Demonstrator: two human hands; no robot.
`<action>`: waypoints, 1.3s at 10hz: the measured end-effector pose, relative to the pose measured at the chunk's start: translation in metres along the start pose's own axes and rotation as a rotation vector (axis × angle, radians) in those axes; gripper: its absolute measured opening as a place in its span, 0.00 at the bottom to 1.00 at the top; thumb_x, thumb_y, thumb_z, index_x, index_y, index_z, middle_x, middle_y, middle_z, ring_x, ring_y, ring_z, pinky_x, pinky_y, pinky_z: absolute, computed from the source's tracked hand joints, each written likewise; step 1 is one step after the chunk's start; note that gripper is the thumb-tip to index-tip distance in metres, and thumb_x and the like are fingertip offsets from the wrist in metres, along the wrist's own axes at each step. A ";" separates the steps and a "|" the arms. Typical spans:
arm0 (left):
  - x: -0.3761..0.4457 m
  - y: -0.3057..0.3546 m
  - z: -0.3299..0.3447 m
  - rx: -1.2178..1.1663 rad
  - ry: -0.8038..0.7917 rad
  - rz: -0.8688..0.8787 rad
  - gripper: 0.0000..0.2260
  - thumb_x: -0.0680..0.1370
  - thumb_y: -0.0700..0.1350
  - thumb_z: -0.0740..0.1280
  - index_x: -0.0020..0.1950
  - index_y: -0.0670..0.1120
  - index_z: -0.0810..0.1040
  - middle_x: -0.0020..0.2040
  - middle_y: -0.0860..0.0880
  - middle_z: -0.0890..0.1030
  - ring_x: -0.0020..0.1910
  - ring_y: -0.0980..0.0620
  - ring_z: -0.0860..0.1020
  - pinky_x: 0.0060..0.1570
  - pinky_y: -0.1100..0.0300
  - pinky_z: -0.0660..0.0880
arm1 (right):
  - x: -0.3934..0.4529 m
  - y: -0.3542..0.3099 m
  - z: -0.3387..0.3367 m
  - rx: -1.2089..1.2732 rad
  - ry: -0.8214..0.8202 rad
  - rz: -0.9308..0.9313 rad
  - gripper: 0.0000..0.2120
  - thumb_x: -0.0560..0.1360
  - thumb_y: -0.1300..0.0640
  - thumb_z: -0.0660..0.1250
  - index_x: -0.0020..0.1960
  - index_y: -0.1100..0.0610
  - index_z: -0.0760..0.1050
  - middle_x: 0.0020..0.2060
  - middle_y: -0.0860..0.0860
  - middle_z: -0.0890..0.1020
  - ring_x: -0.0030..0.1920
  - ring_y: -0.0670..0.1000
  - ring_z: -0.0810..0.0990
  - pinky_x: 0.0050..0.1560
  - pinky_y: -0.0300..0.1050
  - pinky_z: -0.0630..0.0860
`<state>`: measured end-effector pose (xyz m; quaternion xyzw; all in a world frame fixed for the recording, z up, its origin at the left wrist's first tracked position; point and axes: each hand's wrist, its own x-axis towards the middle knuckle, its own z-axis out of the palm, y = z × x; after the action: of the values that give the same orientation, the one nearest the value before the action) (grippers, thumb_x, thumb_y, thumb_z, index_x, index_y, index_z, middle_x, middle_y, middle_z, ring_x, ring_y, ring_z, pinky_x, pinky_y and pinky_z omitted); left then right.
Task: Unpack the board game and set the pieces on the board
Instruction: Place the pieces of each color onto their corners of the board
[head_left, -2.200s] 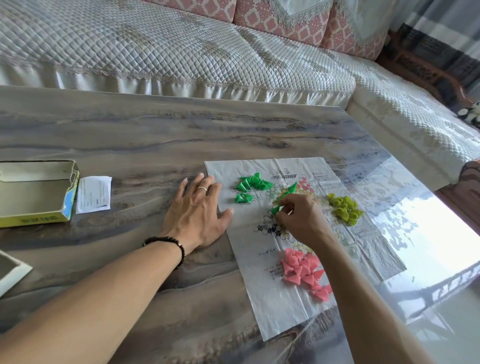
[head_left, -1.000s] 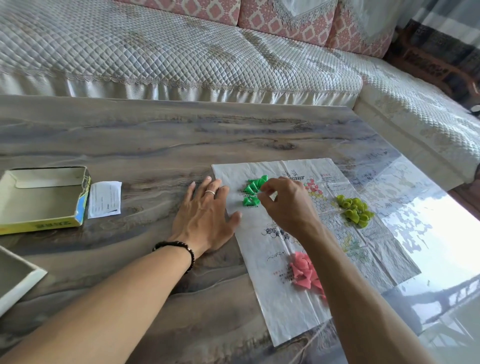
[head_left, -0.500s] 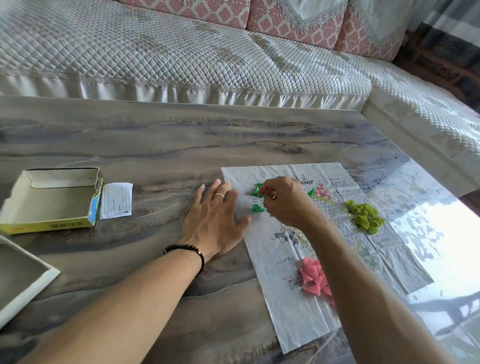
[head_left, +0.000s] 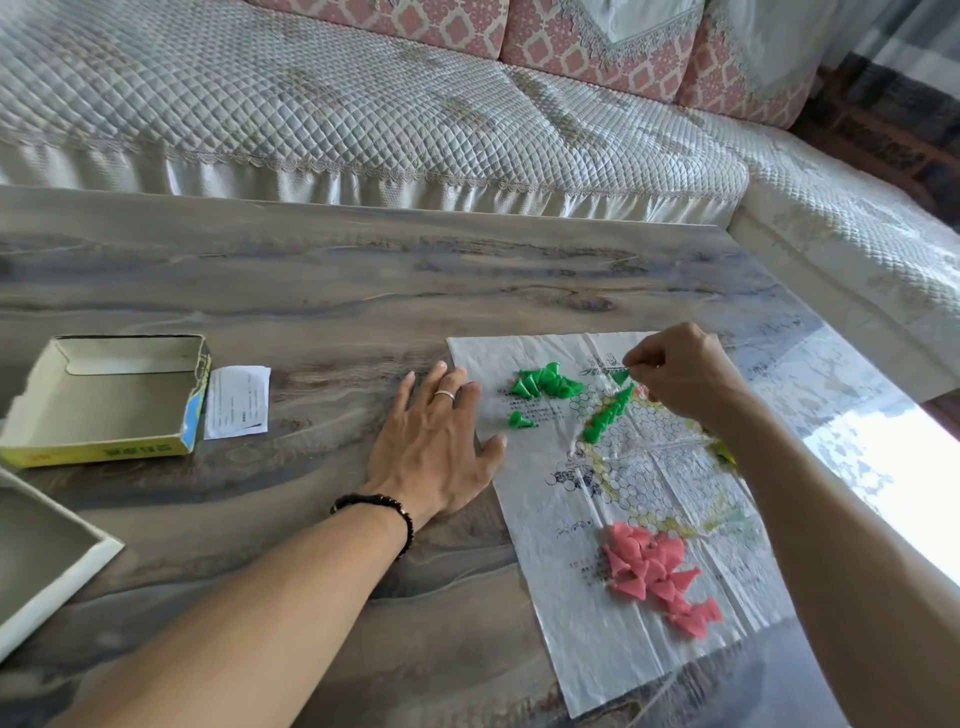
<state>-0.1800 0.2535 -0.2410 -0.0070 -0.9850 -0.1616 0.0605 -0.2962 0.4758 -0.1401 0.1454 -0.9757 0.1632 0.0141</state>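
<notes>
A quilted sofa (head_left: 363, 119) with pink patterned back cushions (head_left: 597, 41) runs along the far side and turns the corner at the right. In front of it stands a long table (head_left: 311, 291) with a grey-brown wood-grain top, glossy and reflective at its right end.

On the right half of the table lies the creased paper game board (head_left: 613, 519), printed with a honeycomb grid. At the near left edge of the view a pale box part (head_left: 47, 566) shows only partly. Farther along the left side sits an open yellow box tray (head_left: 109, 400), and a small white leaflet (head_left: 238, 400) lies flat just right of it.

The left hand (head_left: 436, 441) rests palm down on the table, fingers straight and spread, its thumb and fingertips reaching onto the board's left edge; it has hold of nothing. A ring sits on one finger and a dark bead bracelet (head_left: 376, 509) circles the wrist.

The right hand (head_left: 680, 374) hovers over the far part of the board, fingers curled, pinching a single green piece (head_left: 620, 376) at its fingertips.

A loose pile of pink cone pieces (head_left: 654, 571) lies on the near part of the board. A heap of green cones (head_left: 545, 382) lies at the far left of the board, one stray green cone (head_left: 519, 420) just nearer than it. A diagonal row of green pieces (head_left: 608, 413) stands on the grid, right of the heap. A sliver of yellow-green pieces (head_left: 724, 451) shows beside the right forearm.
</notes>
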 end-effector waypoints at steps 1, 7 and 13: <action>0.000 0.000 0.000 0.004 -0.002 0.003 0.30 0.79 0.62 0.52 0.76 0.46 0.59 0.78 0.45 0.58 0.78 0.46 0.51 0.76 0.46 0.47 | 0.005 0.000 0.001 -0.058 -0.014 -0.030 0.08 0.74 0.68 0.65 0.47 0.64 0.83 0.43 0.54 0.84 0.35 0.48 0.82 0.40 0.44 0.81; 0.001 0.000 0.002 0.004 0.017 0.001 0.30 0.79 0.63 0.53 0.75 0.47 0.60 0.78 0.45 0.59 0.78 0.47 0.51 0.76 0.46 0.47 | 0.026 0.020 0.033 -0.231 -0.136 -0.104 0.09 0.70 0.72 0.63 0.36 0.65 0.80 0.34 0.56 0.84 0.33 0.52 0.83 0.36 0.51 0.82; 0.000 -0.001 0.001 0.008 -0.004 -0.002 0.30 0.79 0.62 0.52 0.76 0.46 0.59 0.79 0.45 0.57 0.79 0.47 0.49 0.76 0.46 0.47 | 0.020 -0.013 0.056 -0.186 -0.132 -0.193 0.11 0.73 0.63 0.71 0.55 0.58 0.81 0.46 0.55 0.85 0.40 0.52 0.84 0.43 0.48 0.82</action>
<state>-0.1803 0.2529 -0.2422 -0.0062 -0.9857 -0.1577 0.0583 -0.3101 0.4403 -0.1873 0.2472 -0.9669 0.0602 -0.0211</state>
